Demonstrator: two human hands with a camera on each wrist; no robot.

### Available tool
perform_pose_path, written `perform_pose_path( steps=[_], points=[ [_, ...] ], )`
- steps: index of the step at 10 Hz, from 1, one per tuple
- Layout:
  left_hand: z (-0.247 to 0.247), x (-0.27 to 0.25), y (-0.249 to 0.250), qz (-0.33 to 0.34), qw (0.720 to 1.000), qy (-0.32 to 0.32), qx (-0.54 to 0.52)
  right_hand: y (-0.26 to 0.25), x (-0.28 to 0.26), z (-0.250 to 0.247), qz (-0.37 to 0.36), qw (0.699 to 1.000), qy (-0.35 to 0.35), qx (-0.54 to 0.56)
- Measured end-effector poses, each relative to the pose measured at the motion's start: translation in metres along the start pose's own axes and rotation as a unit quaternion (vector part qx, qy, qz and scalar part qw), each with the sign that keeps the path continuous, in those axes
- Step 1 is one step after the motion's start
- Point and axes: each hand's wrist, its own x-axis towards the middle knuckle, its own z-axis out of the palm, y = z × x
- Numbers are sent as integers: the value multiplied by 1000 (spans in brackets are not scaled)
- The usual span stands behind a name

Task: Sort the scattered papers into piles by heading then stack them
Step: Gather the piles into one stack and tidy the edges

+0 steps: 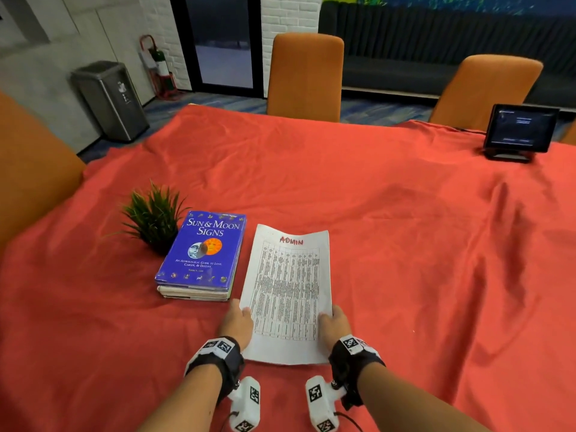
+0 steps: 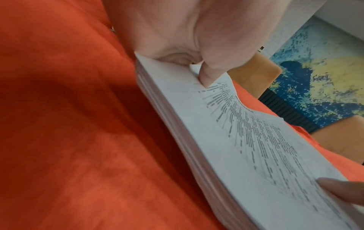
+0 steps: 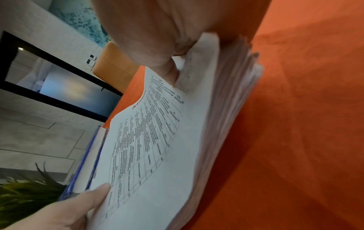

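I have the thick stack of white printed papers [image 1: 288, 294], its top sheet headed ADMIN in red, near the counter's [image 1: 405, 244] near edge, just right of the blue hardcover book [image 1: 202, 254]. My left hand [image 1: 238, 322] pinches the stack's left edge, thumb on top; my right hand [image 1: 333, 325] pinches the right edge the same way, so both sets of fingers are curled round the paper. The stack's long axis runs straight away from me between the two hands, each equally close. It looks gathered already; I judge that squaring and setting it down remains.
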Motion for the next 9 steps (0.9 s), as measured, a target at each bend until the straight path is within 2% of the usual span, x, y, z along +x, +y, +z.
perform_pose_path(
  steps=[2, 3, 4, 5, 7, 8, 9],
  points=[
    [4, 8, -8, -11, 1000, 30, 1, 4, 6, 6, 34, 999, 23, -8],
    [2, 9, -12, -4, 998, 63, 18, 5, 4, 6, 33, 996, 67, -49],
    [2, 8, -17, 3, 996, 70, 63, 7, 1, 7, 4, 988, 75, -134],
    [3, 6, -22, 19, 987, 80, 141, 11, -9, 6, 7, 961, 65, -270],
    [5, 3, -26, 15, 986, 63, 152, 14, -15, 5, 10, 962, 36, -271],
    [1, 4, -25, 5, 988, 46, 149, 12, -15, -2, 11, 972, 25, -235],
    [-4, 1, -36, 0, 988, 50, 143, 22, -21, -15, -8, 970, 23, -243]
  ],
)
